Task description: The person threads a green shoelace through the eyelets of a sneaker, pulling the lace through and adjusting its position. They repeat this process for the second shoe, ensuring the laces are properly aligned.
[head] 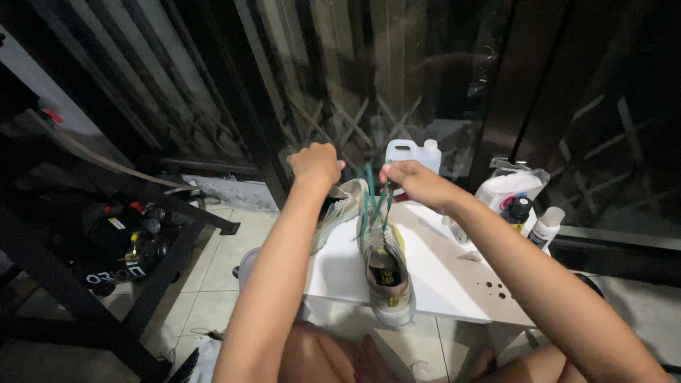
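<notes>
A beige sneaker (386, 273) with yellow accents stands on a small white table (440, 276), toe pointing away from me. Teal laces (374, 202) run up from its front. My right hand (411, 179) pinches the lace ends above the shoe's toe. My left hand (316, 164) is closed in a fist to the left, near a second beige sneaker (340, 209) that lies tilted at the table's left edge. Whether the left hand holds a lace end or the shoe itself is hidden by the fist.
A white plastic jug (413, 152) stands behind the shoes. A clear bag with white contents (507, 186), a dark-capped bottle (518, 211) and a small white bottle (546, 227) sit at the table's right. A black machine (120, 245) rests under a dark frame at left. Glass doors rise behind.
</notes>
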